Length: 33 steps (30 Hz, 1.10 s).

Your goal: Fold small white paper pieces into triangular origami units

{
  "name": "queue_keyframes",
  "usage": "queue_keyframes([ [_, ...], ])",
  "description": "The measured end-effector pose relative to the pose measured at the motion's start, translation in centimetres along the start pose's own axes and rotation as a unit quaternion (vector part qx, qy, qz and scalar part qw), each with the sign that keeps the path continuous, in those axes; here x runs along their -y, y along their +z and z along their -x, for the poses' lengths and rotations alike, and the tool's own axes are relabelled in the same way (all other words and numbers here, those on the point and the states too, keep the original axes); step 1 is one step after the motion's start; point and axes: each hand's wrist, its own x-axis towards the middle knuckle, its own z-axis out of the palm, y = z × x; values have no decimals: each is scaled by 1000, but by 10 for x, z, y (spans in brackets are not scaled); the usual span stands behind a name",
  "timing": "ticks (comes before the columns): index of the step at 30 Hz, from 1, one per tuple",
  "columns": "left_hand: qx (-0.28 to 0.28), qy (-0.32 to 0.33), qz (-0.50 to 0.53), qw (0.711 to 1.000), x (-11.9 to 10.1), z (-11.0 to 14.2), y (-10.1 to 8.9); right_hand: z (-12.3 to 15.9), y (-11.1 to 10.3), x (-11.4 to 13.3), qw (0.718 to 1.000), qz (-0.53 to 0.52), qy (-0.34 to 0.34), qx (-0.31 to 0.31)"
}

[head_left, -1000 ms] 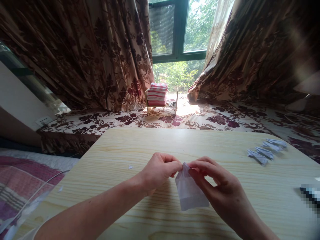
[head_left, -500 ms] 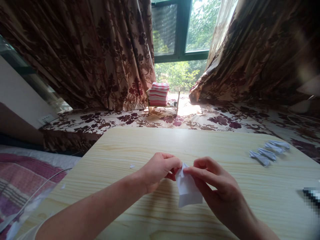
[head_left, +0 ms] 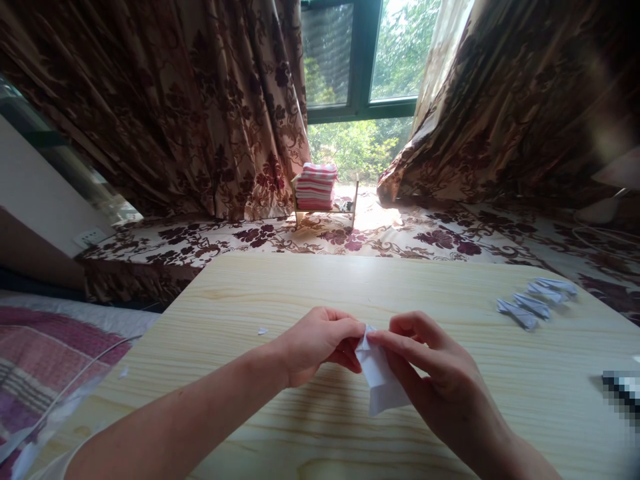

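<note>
Between my two hands is a small white sheet of folded paper (head_left: pixel 381 381), raised over the wooden table (head_left: pixel 280 287). My left hand (head_left: pixel 323 343) pinches its upper left edge between thumb and fingers. At the folded top, the index finger and thumb of my right hand (head_left: pixel 430 357) grip the paper from the right. The paper's lower part hangs free, with a crease across it. Parts of its top and right side are hidden by my fingers.
Several folded white paper pieces (head_left: pixel 533 305) lie at the table's far right. A paper scrap (head_left: pixel 263 331) is left of my hands. A pixelated dark object (head_left: pixel 623 387) sits by the right edge. Beyond the table, striped cloths (head_left: pixel 316 187) are stacked on a small rack.
The paper has tilted, its lower end swinging slightly right. My left hand has shifted slightly right, and both hands keep their pinch.
</note>
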Motion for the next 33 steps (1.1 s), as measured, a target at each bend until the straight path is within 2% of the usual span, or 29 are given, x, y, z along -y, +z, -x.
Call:
queue_keyframes([
  [7, -4, -4, -12, 1000, 3, -1, -1, 1, 1, 1, 1000, -5, 26, 8],
  [11, -19, 18, -39, 999, 5, -2, 0, -2, 1, 3, 993, -79, 87, -11],
  [15, -38, 47, -78, 995, 4, -3, 2, -7, 0, 6, 964, -187, 190, -21],
  [19, -51, 77, -95, 991, 2, -1, 4, -10, -2, 8, 931, -249, 265, -28],
  [24, -60, 102, -125, 985, 2, 1, 4, -12, -2, 10, 892, -304, 336, 5],
  [26, -60, 105, -129, 984, 3, 2, 4, -10, -1, 10, 895, -296, 335, 2],
  [28, -62, 103, -121, 985, 3, 2, 4, -8, 2, 10, 914, -262, 309, -15],
  [31, -64, 93, -94, 989, 2, 1, 4, -6, 5, 9, 952, -188, 237, -52],
  [33, -64, 89, -75, 991, 2, 1, 4, -6, 4, 9, 970, -149, 181, -55],
])
